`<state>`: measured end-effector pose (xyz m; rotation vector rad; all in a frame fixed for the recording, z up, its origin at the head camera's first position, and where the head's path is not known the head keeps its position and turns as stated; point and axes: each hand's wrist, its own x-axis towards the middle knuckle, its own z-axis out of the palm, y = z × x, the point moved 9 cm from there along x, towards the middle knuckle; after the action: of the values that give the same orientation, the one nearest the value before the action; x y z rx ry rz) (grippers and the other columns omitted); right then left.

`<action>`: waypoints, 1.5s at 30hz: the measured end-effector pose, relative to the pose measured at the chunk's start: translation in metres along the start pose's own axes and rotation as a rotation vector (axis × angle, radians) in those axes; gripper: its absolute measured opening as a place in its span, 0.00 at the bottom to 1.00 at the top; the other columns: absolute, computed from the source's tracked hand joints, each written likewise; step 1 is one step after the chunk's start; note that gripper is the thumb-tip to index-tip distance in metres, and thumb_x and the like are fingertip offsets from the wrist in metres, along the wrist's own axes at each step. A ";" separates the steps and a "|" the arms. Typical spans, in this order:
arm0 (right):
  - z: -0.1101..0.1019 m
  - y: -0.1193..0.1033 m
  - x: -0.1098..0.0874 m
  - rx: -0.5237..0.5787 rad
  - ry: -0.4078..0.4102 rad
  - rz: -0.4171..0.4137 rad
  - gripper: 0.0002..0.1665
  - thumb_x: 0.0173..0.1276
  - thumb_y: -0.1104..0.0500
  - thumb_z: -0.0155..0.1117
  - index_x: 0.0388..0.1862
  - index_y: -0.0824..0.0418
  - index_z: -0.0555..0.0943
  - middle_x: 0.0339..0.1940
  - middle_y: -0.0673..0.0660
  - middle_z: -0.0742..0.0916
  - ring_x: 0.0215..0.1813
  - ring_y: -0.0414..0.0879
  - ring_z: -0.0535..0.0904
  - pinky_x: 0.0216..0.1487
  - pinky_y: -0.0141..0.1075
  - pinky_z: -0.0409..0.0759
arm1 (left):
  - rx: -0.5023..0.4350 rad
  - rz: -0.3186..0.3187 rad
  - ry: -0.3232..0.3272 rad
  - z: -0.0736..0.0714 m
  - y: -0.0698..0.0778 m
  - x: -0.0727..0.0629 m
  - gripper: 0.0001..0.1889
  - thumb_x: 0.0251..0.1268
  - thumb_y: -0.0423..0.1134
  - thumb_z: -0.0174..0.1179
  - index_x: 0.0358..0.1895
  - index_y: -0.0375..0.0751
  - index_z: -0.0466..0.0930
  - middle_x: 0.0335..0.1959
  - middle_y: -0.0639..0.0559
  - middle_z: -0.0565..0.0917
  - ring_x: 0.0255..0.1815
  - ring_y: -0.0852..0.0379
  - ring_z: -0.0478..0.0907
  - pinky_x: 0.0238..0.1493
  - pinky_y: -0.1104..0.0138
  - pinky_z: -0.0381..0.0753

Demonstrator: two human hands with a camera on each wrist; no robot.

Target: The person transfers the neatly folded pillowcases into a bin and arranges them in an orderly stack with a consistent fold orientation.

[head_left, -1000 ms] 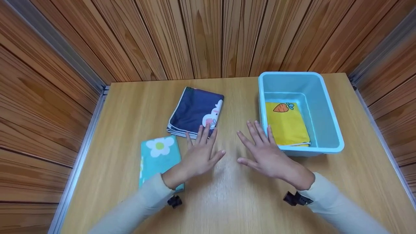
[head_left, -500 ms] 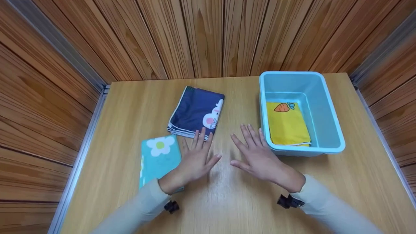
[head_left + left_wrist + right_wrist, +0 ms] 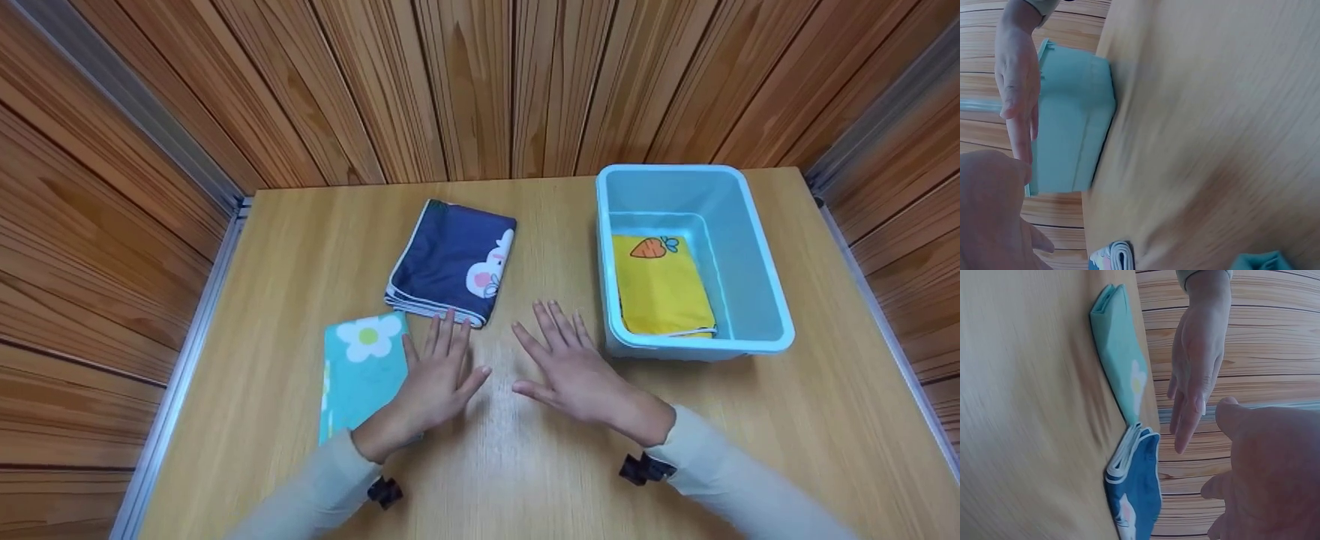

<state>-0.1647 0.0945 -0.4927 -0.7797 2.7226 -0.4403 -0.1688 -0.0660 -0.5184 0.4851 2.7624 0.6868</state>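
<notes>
My left hand [image 3: 431, 386], palm down with fingers spread and straight, hovers above the table and holds nothing. It is nearest to a folded teal cloth [image 3: 360, 390] with a white flower, partly hidden under that wrist. Just beyond the fingertips lies a folded navy cloth [image 3: 450, 247] with a white rabbit print. My right hand [image 3: 577, 379] is likewise spread, flat and free of any object, left of a light blue plastic bin [image 3: 769, 300]. Inside that bin a folded yellow cloth [image 3: 664, 289] with a carrot print lies along the left side. Both wrist views show the hands raised off the tabletop.
The wooden table [image 3: 525, 480] is bounded by a plank-patterned back wall [image 3: 480, 90] and side walls. Metal rails [image 3: 184, 360] run along the table's sides. A dark wrist camera [image 3: 645, 469] sits on the right wrist, another on the left.
Both hands have drawn back toward the person. The right hand has also moved left, away from the bin, and the left hand slightly left. The cloths and bin have stayed put.
</notes>
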 end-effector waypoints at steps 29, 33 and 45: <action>0.060 -0.023 0.031 0.215 -0.109 0.010 0.49 0.77 0.34 0.52 0.85 0.54 0.48 0.85 0.64 0.42 0.84 0.58 0.30 0.80 0.55 0.45 | -0.185 -0.201 0.115 -0.002 -0.062 -0.021 0.38 0.77 0.53 0.53 0.81 0.36 0.54 0.83 0.36 0.45 0.83 0.35 0.36 0.73 0.30 0.32; 0.064 -0.024 0.033 0.234 -0.119 0.005 0.48 0.78 0.34 0.51 0.85 0.55 0.48 0.85 0.65 0.43 0.84 0.59 0.31 0.80 0.55 0.46 | -0.212 -0.234 0.135 -0.004 -0.074 -0.025 0.38 0.78 0.53 0.52 0.81 0.36 0.54 0.83 0.36 0.44 0.83 0.36 0.35 0.73 0.31 0.32; 0.069 -0.029 0.044 0.356 -0.091 0.011 0.46 0.79 0.34 0.46 0.84 0.58 0.51 0.84 0.67 0.48 0.84 0.61 0.39 0.79 0.57 0.51 | -0.263 -0.335 0.164 -0.004 -0.111 -0.034 0.39 0.80 0.54 0.50 0.82 0.36 0.49 0.83 0.35 0.42 0.83 0.36 0.33 0.76 0.35 0.31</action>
<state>-0.1635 0.0320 -0.5533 -0.6677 2.4631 -0.8356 -0.1673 -0.1728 -0.5634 -0.0908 2.7421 1.0190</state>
